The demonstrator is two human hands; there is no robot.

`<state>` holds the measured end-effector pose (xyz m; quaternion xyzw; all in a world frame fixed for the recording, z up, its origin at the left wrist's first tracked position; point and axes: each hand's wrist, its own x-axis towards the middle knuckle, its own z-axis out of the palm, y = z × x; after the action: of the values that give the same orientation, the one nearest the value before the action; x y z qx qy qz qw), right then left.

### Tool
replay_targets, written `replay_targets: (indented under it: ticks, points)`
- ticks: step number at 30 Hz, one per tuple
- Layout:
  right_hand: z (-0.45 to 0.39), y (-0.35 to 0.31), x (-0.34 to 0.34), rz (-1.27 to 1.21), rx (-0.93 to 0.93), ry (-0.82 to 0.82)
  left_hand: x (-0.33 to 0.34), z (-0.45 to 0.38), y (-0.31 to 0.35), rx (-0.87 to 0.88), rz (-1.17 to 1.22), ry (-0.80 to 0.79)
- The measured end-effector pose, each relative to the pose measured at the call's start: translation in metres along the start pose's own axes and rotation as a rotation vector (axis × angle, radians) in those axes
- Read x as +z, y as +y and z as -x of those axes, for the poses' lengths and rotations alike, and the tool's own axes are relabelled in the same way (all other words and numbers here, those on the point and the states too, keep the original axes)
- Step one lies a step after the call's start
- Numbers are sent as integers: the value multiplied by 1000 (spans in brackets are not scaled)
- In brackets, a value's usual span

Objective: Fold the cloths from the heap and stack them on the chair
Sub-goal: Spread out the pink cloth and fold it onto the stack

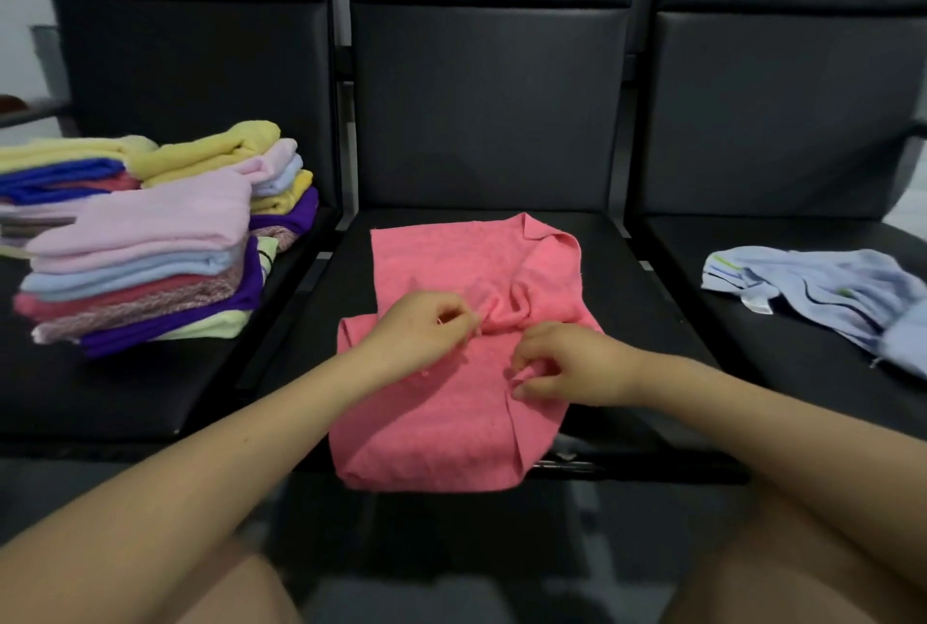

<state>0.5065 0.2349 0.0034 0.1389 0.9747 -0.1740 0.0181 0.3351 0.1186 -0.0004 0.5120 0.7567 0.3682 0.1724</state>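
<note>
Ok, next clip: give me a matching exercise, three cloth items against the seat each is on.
Items:
1. pink cloth
2. folded stack
3. blue cloth

Places:
A. right seat
B. left seat
C. middle seat

Pairs: 1-C, 2-B, 3-A
</note>
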Motion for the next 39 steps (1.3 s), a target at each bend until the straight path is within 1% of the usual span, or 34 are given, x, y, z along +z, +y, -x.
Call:
replay_targets:
  ticks: [2, 5, 8, 10, 11, 13, 15, 17, 19, 22, 25, 28, 31, 33, 34, 35, 37, 39]
  points:
    - [0, 1, -2, -188, 55, 59, 2, 8, 5, -14, 46, -35]
    - [-2, -1, -13, -658, 167, 303, 12, 16, 19, -21, 164, -41]
    - [-15, 1, -28, -1095, 274, 529, 23, 17, 26, 22, 128, 37]
    - [-23, 7, -38, -1251, 303, 610, 23, 13, 26, -4, 143, 90]
    - [-26, 9, -41, -1286, 305, 623, 23, 9, 24, -26, 160, 84]
    - [-31, 16, -40, -1301, 318, 621, 19, 3, 23, -84, 202, 25]
    - [-37, 27, -37, -1215, 349, 641, 13, -8, 17, -129, 153, -39]
    - [-42, 39, -34, -1018, 393, 697, 3, -19, 12, -115, -9, -96]
    - [-45, 52, -35, -777, 449, 756, -10, -30, 7, -83, -88, -116]
    - [-46, 66, -34, -514, 485, 784, -30, -44, 1, -63, -87, -50]
    - [-50, 76, -30, -390, 498, 730, -40, -59, -16, -91, -41, -4]
    - [-53, 80, -29, -409, 504, 714, -46, -70, -37, -139, -20, -15]
    - [-53, 81, -33, -634, 566, 752, -50, -75, -51, -176, 87, 9]
    - [-52, 83, -34, -807, 627, 724, -49, -75, -53, -178, 180, 17]
    - [-51, 83, -34, -849, 648, 694, -47, -78, -54, -189, 210, 22]
    - [-51, 83, -33, -855, 661, 652, -45, -79, -55, -207, 226, 32]
    - [-49, 80, -32, -793, 660, 571, -43, -82, -55, -259, 263, 54]
    - [-47, 79, -32, -733, 618, 492, -43, -85, -54, -308, 403, 90]
